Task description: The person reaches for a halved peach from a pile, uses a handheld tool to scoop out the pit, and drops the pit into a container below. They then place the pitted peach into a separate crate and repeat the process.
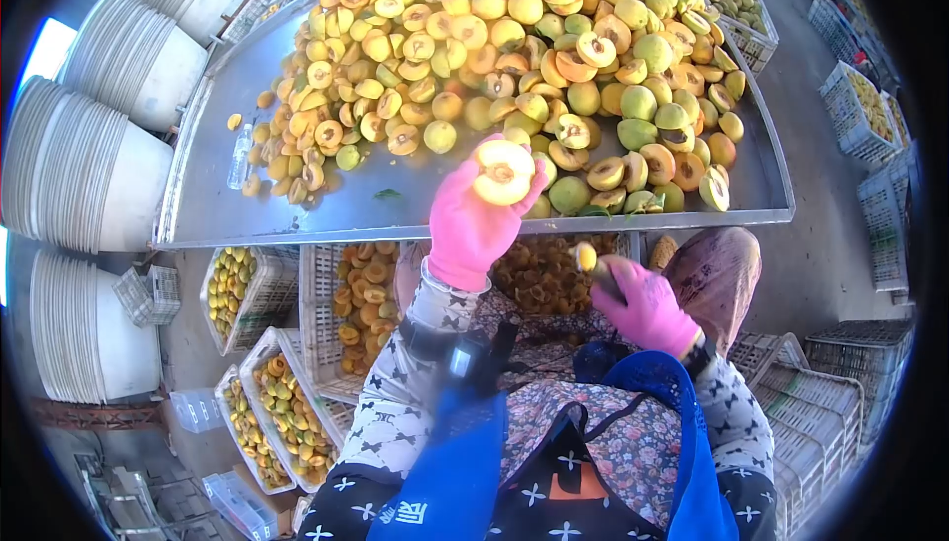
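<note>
My left hand (473, 227), in a pink glove, is raised over the near edge of the metal table (326, 227). Its fingers hold a peach half (504, 173), the cut face with its reddish centre turned up to me. Lower and to the right, my right hand (649, 312), also gloved in pink, is closed around the handle of a small pitting tool (605, 279). A yellow bit shows at the tool's tip, apart from the peach half. Whole and halved peaches (494, 57) lie heaped across the table beyond my hands.
Beneath the table edge stand a crate of peach halves (321, 329) and a container of brown, pit-like pieces (544, 279). Filled crates (259, 383) stand at lower left, stacked crates (806, 422) at lower right. Tall stacks of white tubs (129, 180) line the left. A clear bottle (239, 158) lies on the table.
</note>
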`<state>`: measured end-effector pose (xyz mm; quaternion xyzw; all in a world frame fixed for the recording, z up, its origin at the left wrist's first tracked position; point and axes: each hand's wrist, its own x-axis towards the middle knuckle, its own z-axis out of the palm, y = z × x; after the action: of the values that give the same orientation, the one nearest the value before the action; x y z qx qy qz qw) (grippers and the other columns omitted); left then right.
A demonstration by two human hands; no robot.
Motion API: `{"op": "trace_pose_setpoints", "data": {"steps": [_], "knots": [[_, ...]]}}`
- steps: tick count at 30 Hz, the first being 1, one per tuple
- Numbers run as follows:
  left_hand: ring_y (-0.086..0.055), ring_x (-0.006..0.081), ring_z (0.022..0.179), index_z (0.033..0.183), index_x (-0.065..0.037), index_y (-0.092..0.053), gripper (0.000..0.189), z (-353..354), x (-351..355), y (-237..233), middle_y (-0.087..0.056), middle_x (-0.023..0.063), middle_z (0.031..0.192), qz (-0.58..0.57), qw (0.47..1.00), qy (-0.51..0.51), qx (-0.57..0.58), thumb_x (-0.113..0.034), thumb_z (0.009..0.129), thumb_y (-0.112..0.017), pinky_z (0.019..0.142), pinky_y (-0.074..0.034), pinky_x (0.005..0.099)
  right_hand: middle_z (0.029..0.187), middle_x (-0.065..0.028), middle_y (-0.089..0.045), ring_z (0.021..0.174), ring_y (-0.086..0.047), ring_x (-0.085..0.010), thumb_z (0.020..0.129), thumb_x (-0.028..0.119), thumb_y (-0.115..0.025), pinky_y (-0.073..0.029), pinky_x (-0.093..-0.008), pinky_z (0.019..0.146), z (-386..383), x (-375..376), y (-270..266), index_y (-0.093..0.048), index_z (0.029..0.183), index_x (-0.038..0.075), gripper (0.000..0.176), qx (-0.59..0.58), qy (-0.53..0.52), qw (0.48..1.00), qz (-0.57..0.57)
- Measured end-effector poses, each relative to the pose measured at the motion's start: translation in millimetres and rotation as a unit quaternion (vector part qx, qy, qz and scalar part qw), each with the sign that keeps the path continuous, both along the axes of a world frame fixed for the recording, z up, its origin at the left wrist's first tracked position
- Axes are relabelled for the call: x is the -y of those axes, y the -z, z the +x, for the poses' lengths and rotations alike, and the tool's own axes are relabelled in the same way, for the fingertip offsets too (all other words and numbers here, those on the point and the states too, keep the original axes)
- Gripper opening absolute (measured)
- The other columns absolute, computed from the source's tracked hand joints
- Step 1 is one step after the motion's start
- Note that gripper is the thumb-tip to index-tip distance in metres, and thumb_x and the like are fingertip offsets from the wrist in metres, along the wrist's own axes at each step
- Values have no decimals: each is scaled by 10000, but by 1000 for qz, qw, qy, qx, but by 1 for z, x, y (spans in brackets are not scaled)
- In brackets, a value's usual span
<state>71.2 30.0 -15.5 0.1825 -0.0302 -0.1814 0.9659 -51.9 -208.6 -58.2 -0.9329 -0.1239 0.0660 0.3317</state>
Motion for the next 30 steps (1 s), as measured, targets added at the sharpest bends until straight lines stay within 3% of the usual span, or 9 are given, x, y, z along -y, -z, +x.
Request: {"op": "trace_pose_setpoints", "data": {"steps": [8,10,12,15,20,24,26,27,30], "knots": [[-568,338,1195,1374,-75,-480,494,-11,-11,3,-606,130,1259,79,996,23,28,-188,904,-579,1066,-439,534,914,-209,-661,824,-655,-404,857,248,-694,-518,-479,690,10,-9,-17,-547,1166,24,409,199,68,974,81],[-569,333,1195,1380,-84,-478,506,-15,-13,8,-608,124,1249,142,989,-3,45,-168,890,-575,1065,-435,541,895,-213,-663,805,-652,-421,866,264,-683,-511,-502,684,7,-10,6,-543,1091,16,363,88,80,993,-1],[-639,314,1043,1395,-104,-462,470,-17,-11,3,-613,128,1223,201,979,-18,39,-266,962,-548,873,-545,443,874,-213,-663,792,-652,-420,866,277,-679,-507,-510,681,5,-6,19,-537,1044,17,345,-77,40,989,-118],[-679,287,857,1419,-104,-423,478,-24,-30,2,-627,157,1184,300,952,15,56,-382,1032,-470,611,-554,317,809,-233,-651,793,-659,-401,887,315,-646,-489,-524,663,-8,-4,6,-488,952,29,334,-84,14,996,-5],[-655,301,1012,1434,-77,-415,551,-33,-24,12,-602,182,1255,267,960,89,2,-427,1010,-450,813,-555,420,784,-195,-630,743,-645,-350,825,244,-732,-509,-433,682,8,-25,-48,-605,959,30,283,-109,105,968,202],[-509,265,1276,1490,-17,-328,588,-42,-5,19,-525,163,1368,186,972,131,60,-347,1022,-458,1084,-412,399,891,-139,-630,777,-645,-317,764,207,-800,-519,-396,676,34,-45,-54,-680,1052,95,331,203,53,951,227],[-484,254,1300,1502,2,-298,586,-49,0,10,-506,152,1395,216,960,139,114,-316,1033,-446,1114,-374,376,893,-128,-624,783,-644,-333,754,218,-804,-520,-407,674,44,-50,-59,-688,1097,120,375,185,52,966,170],[-487,243,1295,1506,8,-301,578,-52,0,11,-494,143,1414,203,962,159,85,-313,1044,-432,1100,-384,372,885,-129,-623,782,-642,-338,755,212,-801,-520,-411,672,46,-51,-60,-688,1095,121,369,162,48,973,156],[-610,168,870,1493,-53,-344,563,-54,0,2,-595,104,1193,279,947,125,98,-366,1038,-454,701,-506,298,846,-135,-607,770,-641,-355,781,205,-772,-519,-425,660,55,-54,-48,-678,1066,94,321,172,38,970,166]]}}
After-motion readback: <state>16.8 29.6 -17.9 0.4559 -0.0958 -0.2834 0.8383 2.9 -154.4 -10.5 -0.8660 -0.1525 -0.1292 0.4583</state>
